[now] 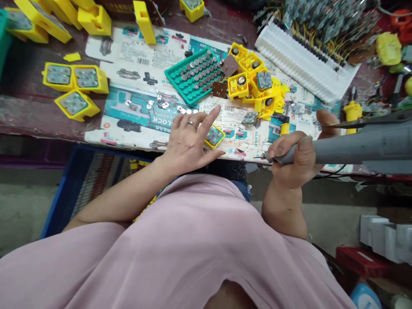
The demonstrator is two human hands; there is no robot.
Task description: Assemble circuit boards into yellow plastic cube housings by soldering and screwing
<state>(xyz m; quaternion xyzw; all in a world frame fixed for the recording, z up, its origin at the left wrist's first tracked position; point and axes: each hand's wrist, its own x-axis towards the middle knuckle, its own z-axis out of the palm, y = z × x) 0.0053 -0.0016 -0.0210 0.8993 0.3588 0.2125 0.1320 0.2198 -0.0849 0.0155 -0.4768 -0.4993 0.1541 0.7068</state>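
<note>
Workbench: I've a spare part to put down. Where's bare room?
Free: printed card between the yellow housings and green tray; also the dark bench edge below those housings. Crowded: the yellow parts pile and wiring at right.

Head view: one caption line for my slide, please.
Right hand grips a grey tool; left hand lies beside a yellow housing, near a green tray.

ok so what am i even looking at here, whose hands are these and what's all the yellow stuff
There is one picture, from a camera worn on a person's head, looking down at their own two bare hands over a workbench. The left hand is open, fingers spread at a small yellow part with a circuit board in it. The right hand grips a grey tool, its tip pointing towards that part. On the printed cardboard lie a green tray of small round metal pieces, a pile of yellow housings and a white rack.
</note>
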